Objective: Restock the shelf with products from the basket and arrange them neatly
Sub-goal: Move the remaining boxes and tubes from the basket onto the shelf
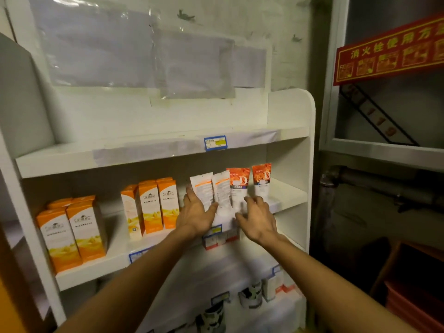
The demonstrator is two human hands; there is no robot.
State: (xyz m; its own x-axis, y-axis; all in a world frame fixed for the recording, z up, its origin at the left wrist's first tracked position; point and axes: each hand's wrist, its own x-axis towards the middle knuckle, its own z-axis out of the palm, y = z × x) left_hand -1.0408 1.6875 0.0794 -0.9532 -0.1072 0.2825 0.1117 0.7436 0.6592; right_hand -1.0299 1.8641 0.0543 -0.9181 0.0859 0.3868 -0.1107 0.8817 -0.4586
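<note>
The four tubes [230, 188] are standing upright, caps down, in a row on the middle shelf [288, 195]. The left hand [195, 213] is pressing flat-fingered on the leftmost white tube [201, 187], while the right hand [258, 219] is hovering loose and empty just below the orange-topped one [239, 186], so it's looking like the nearer hand for straightening that one.

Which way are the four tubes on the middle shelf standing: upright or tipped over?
Upright. The four tubes stand cap-down in a row, crimped ends up; the two white ones lean slightly.
</note>
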